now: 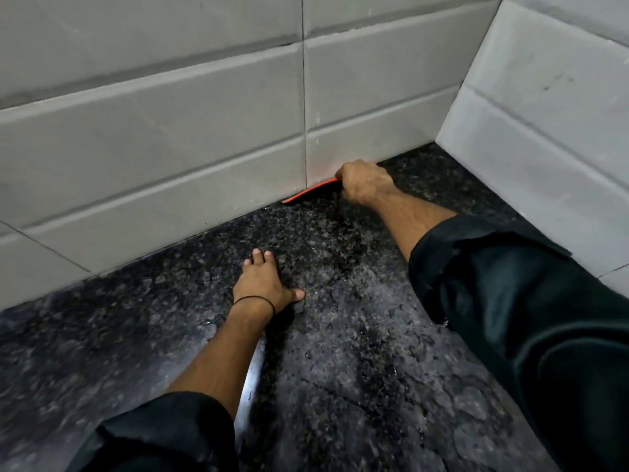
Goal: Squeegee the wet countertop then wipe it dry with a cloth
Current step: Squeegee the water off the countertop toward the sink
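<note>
Against the wall, right hand [366, 182] fingers clench the squeegee [311, 193]; left hand [263, 284] flat.

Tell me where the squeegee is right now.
In the head view, the red-edged squeegee sits at the back of the countertop, against the tiled wall, gripped by the right hand.

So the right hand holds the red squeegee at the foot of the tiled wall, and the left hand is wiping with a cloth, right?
Not quite. The head view shows the left hand holding no cloth; it rests flat on the wet countertop. The right hand does hold the red squeegee at the foot of the tiled wall.
</note>
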### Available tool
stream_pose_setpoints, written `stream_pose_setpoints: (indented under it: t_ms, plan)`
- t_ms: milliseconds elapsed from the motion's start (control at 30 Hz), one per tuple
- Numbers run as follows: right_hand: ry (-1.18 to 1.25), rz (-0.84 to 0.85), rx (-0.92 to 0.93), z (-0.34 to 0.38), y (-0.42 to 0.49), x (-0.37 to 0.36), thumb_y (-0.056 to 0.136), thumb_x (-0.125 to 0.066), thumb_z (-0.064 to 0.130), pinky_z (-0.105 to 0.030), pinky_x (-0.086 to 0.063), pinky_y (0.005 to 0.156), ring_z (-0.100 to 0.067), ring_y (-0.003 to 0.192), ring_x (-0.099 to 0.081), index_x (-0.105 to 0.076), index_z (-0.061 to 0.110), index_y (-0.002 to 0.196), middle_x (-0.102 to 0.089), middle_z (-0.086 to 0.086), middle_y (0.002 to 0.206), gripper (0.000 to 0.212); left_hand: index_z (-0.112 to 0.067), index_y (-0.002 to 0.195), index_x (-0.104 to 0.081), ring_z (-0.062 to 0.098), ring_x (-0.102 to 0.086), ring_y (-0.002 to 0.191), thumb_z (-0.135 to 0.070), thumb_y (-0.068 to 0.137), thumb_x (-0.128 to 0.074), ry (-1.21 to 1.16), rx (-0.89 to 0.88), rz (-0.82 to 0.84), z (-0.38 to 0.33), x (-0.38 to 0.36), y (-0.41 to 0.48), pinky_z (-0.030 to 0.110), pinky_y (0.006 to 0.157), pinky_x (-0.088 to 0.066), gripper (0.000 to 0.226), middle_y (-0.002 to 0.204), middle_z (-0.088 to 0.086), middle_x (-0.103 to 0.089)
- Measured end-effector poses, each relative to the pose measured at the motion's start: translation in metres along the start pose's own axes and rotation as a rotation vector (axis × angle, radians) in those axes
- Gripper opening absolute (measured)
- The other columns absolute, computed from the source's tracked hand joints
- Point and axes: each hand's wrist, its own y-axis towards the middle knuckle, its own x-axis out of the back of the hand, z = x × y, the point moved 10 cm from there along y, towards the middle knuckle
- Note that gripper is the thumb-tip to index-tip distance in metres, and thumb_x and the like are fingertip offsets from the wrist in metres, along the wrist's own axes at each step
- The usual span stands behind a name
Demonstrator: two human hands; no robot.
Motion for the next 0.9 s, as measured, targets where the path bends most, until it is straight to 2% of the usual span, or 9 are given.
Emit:
stream_pose_setpoints:
  t_ms: [233, 400, 600, 700, 800, 900]
  plan:
    - [-0.066, 0.047, -0.003, 0.002, -0.001, 0.003, 0.093, -0.055, 0.012, -0.040, -0.048, 0.098, -0.030, 0.121, -0.059, -0.061, 0.011, 0.128, -0.062, -0.011, 0.130, 0.036, -0.009, 0.153, -0.017, 0.035, -0.019, 0.146, -0.063, 0.066, -0.076, 0.004, 0.017, 0.008, 0.001, 0.001, 0.000, 0.045, 0.115, -0.032, 0.118, 0.162, 0.012, -0.009]
    - [-0.149, 0.081, 0.055, -0.015, -0.048, 0.005, 0.093, -0.053, 0.013, -0.042, -0.049, 0.097, -0.033, 0.120, -0.059, -0.060, 0.011, 0.129, -0.062, -0.014, 0.129, 0.037, -0.013, 0.152, -0.025, 0.033, -0.031, 0.141, -0.066, 0.063, -0.076, -0.009, -0.008, 0.019, 0.000, 0.013, -0.008, 0.043, 0.111, -0.036, 0.115, 0.161, 0.010, -0.016]
    - [-0.171, 0.253, 0.077, -0.081, -0.165, -0.025, 0.095, -0.048, 0.023, -0.041, -0.049, 0.096, -0.035, 0.118, -0.060, -0.047, 0.042, 0.142, -0.058, -0.012, 0.136, 0.050, -0.016, 0.151, -0.027, 0.032, -0.037, 0.138, -0.060, 0.076, -0.069, -0.066, -0.049, 0.049, 0.003, 0.022, -0.029, 0.043, 0.110, -0.038, 0.097, 0.161, 0.006, -0.019]
    - [-0.177, 0.274, 0.052, -0.121, -0.219, -0.041, 0.098, -0.042, 0.040, -0.042, -0.050, 0.095, -0.035, 0.115, -0.061, -0.029, 0.065, 0.140, -0.056, -0.009, 0.137, 0.050, -0.015, 0.149, -0.032, 0.031, -0.032, 0.141, -0.056, 0.083, -0.062, -0.070, -0.163, -0.074, -0.016, 0.019, -0.048, 0.045, 0.111, -0.037, 0.083, 0.160, 0.008, -0.020]
    - [-0.220, 0.289, 0.020, -0.149, -0.272, -0.051, 0.100, -0.037, 0.045, -0.042, -0.050, 0.090, -0.032, 0.112, -0.062, -0.016, 0.068, 0.141, -0.057, -0.005, 0.132, 0.052, -0.014, 0.148, -0.032, 0.029, -0.026, 0.143, -0.056, 0.086, -0.057, -0.024, -0.278, -0.109, -0.050, -0.002, -0.074, 0.046, 0.113, -0.031, 0.079, 0.159, 0.008, -0.022]
    - [-0.221, 0.255, -0.033, -0.170, -0.305, -0.054, 0.101, -0.036, 0.041, -0.042, -0.052, 0.091, -0.030, 0.111, -0.063, -0.018, 0.068, 0.141, -0.057, -0.001, 0.133, 0.051, -0.018, 0.152, -0.024, 0.028, -0.020, 0.146, -0.065, 0.084, -0.053, 0.041, -0.297, 0.017, -0.074, -0.038, -0.089, 0.047, 0.117, -0.024, 0.088, 0.162, 0.004, -0.016]
